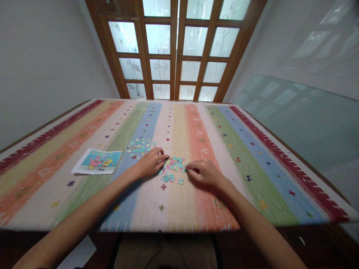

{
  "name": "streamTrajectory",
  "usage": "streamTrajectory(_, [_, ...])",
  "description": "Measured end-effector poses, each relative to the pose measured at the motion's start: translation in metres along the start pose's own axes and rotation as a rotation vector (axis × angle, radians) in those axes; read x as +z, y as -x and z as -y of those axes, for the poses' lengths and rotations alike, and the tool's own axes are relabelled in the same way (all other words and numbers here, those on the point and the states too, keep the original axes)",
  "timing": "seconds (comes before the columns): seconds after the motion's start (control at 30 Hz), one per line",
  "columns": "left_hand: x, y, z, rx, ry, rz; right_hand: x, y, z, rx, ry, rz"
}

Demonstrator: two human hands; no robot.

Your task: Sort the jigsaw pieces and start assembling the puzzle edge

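Note:
Jigsaw puzzle pieces in teal, pink and yellow lie in a loose heap between my two hands. At the heap's left edge is my left hand, its fingers bent and drawn together near the pieces; whatever is in them is hidden. My right hand is closed at the right edge, thumb and forefinger pinched on a small puzzle piece. One loose piece lies apart, in front of the heap. Beyond my left hand a second group of pieces is spread out.
A printed cartoon picture lies flat to the left. The striped tablecloth covers the table, whose near edge is close to my body. Wooden doors with glass panes stand behind, and a glass panel leans at the right wall.

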State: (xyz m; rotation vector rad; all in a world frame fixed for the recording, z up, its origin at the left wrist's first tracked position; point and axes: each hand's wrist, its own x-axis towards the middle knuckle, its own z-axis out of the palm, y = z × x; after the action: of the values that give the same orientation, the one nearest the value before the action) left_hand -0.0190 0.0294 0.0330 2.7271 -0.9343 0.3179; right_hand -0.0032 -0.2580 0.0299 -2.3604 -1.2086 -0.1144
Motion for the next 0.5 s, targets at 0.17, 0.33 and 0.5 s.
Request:
streamTrajectory(0.17, [0.001, -0.004, 0.002, -0.034, 0.057, -0.009, -0.001, 0.0, 0.0, 0.01, -0.008, 0.013])
streamTrajectory(0.33, [0.0, -0.001, -0.002, -0.013, 0.12, -0.006, -0.002, -0.001, 0.001, 0.014, 0.0, 0.024])
streamTrajectory(0.5, [-0.003, 0.005, -0.008, 0.037, 0.129, 0.01, -0.004, -0.001, 0.004, 0.023, 0.02, 0.068])
